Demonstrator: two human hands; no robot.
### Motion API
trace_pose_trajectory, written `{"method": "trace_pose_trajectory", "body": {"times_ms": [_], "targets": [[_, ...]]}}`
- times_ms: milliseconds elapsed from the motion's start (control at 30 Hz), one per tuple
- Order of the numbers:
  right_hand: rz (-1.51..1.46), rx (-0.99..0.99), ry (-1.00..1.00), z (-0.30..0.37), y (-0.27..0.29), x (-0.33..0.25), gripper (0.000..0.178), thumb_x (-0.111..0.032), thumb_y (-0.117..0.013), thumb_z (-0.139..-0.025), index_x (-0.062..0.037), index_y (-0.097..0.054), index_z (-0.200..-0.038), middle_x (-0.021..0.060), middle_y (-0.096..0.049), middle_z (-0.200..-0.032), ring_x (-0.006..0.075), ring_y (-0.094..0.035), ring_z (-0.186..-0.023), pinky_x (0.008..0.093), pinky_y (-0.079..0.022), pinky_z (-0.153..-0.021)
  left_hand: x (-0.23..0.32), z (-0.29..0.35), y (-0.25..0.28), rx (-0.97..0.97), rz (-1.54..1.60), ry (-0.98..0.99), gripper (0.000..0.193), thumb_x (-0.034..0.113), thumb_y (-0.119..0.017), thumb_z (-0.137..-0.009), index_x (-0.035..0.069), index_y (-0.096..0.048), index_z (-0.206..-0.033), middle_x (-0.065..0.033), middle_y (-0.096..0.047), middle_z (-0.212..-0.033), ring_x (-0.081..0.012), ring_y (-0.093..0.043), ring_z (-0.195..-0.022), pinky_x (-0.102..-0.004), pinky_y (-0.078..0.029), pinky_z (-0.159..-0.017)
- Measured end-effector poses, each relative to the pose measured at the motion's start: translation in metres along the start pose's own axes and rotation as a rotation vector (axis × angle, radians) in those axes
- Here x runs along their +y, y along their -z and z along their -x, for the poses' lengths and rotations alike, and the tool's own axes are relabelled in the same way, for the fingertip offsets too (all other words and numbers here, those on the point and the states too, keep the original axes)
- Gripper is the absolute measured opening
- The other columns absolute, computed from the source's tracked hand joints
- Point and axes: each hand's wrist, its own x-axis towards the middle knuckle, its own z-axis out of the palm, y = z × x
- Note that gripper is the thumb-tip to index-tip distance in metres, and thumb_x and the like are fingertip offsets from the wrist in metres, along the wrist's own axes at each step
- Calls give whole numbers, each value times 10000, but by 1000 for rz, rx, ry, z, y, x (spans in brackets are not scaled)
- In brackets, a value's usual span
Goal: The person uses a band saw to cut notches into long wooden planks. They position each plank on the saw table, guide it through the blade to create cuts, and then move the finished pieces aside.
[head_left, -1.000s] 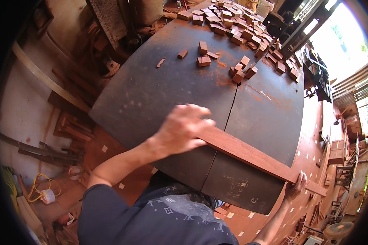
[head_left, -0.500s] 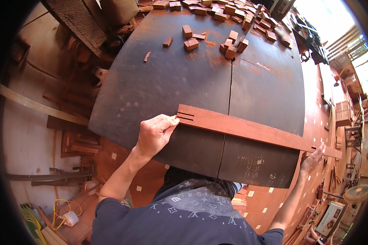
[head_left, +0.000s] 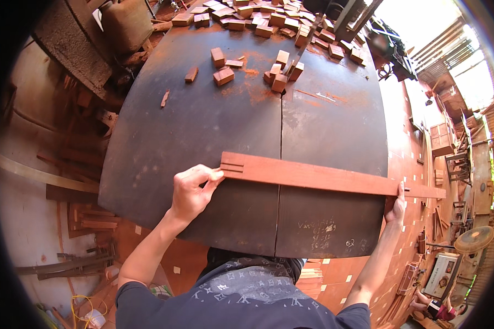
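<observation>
A long reddish-brown wooden board [head_left: 313,176] spans the dark flat worktable [head_left: 203,126], its right end reaching past the table's edge. Two narrow parallel slots are cut into its left end, and a short dark slot shows near the right end. My left hand [head_left: 191,192] is closed, pinching the lower corner of the slotted end between thumb and fingers. Toward the other end, my right hand [head_left: 395,208] grips the board from its near edge, with part of the fingers hidden. I cannot tell whether the board touches the tabletop.
Several small wooden blocks [head_left: 223,76] lie mid-table, others around a thin upright strip [head_left: 304,46] at the end of the table's slit [head_left: 280,126]. A heap of blocks [head_left: 263,31] covers the far edge. A round fan [head_left: 474,239] stands right, near a seated person [head_left: 442,310].
My right hand has slid leftward along the board and turned, its fingers now wrapped rather than stretched out. The board lies more level, and the view has shifted to the right.
</observation>
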Motion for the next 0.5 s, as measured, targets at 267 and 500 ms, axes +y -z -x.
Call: {"method": "trace_pose_trajectory", "body": {"times_ms": [267,500], "targets": [[-143,14,195,-140,-29,-40,483,-434,-472,-1117,-54,-596,-1388,109,-690,-1292,286,-657,-1214,459,-558,-1021,-24,-110,-88,-29,6,-15,147,65,-811,-890,36,-678,-835,-128,-623,-721,-322,-618,-644,-428,-456,-587],[-220,245,210,-210,-65,-56,500,-445,-526,-1062,-94,-579,-1414,119,-626,-1400,299,-624,-1267,490,-536,-1038,-42,-156,-121,20,-9,-50,143,23,-827,-897,-10,-689,-884,-139,-684,-743,-212,-605,-592,-340,-469,-566]]}}
